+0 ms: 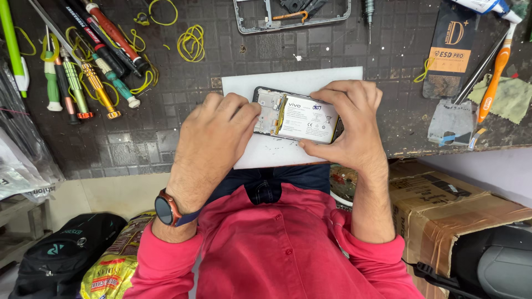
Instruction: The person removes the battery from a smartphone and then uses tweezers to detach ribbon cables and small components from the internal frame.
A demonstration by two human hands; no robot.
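An opened phone point(296, 115) with its back cover off lies on a white mat point(277, 155); its white battery and circuit board are exposed. My left hand point(213, 138) rests at the phone's left end, fingertips pressing on the board area. My right hand point(352, 124) grips the phone's right end, fingers curled over the top edge and thumb under the bottom edge. A dark watch sits on my left wrist.
Several screwdrivers point(83, 66) and yellow rubber bands point(191, 44) lie at the back left of the dark workbench. A phone frame point(291, 16) sits at the back. An orange-handled tool point(493, 77), tweezers and a green cloth point(507, 97) lie right. A cardboard box point(443, 205) stands below right.
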